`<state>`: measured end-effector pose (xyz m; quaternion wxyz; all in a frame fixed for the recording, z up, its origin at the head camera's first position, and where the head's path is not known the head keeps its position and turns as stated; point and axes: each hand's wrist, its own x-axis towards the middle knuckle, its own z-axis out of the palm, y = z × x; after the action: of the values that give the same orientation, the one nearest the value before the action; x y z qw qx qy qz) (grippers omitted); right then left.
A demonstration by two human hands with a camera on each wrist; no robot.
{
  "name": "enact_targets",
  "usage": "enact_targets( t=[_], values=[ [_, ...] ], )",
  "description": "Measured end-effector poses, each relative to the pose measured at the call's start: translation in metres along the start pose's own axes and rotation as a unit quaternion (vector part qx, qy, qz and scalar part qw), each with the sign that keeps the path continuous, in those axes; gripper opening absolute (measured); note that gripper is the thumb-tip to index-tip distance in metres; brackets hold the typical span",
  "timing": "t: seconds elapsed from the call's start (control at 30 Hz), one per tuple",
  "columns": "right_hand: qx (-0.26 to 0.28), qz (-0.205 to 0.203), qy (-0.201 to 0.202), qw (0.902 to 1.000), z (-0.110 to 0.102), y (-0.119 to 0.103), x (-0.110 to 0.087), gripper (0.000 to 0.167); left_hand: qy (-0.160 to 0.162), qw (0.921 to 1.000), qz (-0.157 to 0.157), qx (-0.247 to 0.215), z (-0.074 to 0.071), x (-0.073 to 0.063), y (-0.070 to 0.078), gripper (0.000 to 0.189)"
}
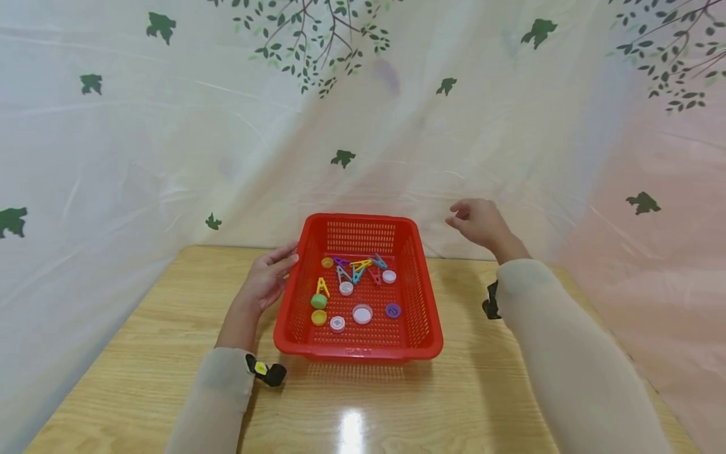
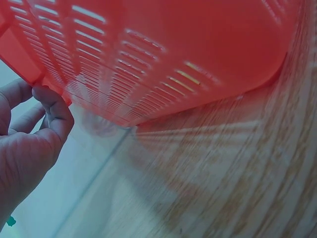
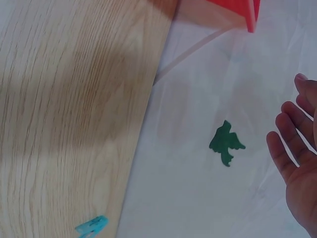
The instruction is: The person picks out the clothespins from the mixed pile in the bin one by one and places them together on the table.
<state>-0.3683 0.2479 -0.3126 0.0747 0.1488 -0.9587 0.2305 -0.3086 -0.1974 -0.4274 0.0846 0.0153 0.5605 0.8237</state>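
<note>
A red plastic basket (image 1: 357,352) stands on the wooden table, with several small clothespins and bottle caps inside. Near its back lies a yellow clothespin (image 1: 360,265) among purple, teal and pink ones. A green cap (image 1: 319,301) and a purple cap (image 1: 393,310) are in the front half, with white and amber caps around them. My left hand (image 1: 266,277) holds the basket's left rim; in the left wrist view its thumb and fingers (image 2: 54,111) pinch that edge. My right hand (image 1: 481,222) is raised right of the basket, its fingers loosely bent around nothing.
A teal clothespin (image 3: 92,226) lies on the tabletop (image 3: 74,99) close to its edge in the right wrist view. Behind the table hangs a pale curtain (image 1: 397,126) printed with leaves and branches.
</note>
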Motion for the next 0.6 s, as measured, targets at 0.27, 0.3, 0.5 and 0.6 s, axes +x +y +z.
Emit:
enact_targets(
  t=[0.27, 0.3, 0.5, 0.6],
  values=[
    [0.018, -0.017, -0.013, 0.9996, 0.006, -0.018, 0.006, 0.035, 0.001, 1.0000, -0.002, 0.001, -0.001, 0.001, -0.001, 0.056],
    [0.016, -0.021, -0.016, 0.9995, 0.006, -0.021, 0.006, 0.036, 0.000, 1.0000, -0.002, 0.000, -0.002, 0.001, -0.001, 0.056],
    [0.005, -0.024, -0.019, 0.9995, 0.010, -0.038, 0.011, 0.037, -0.003, 1.0000, -0.002, -0.005, -0.003, 0.001, -0.001, 0.056],
    [0.006, -0.022, -0.022, 0.9995, 0.012, -0.048, 0.014, 0.037, -0.005, 1.0000, 0.001, -0.008, -0.002, 0.001, -0.001, 0.057]
  ],
)
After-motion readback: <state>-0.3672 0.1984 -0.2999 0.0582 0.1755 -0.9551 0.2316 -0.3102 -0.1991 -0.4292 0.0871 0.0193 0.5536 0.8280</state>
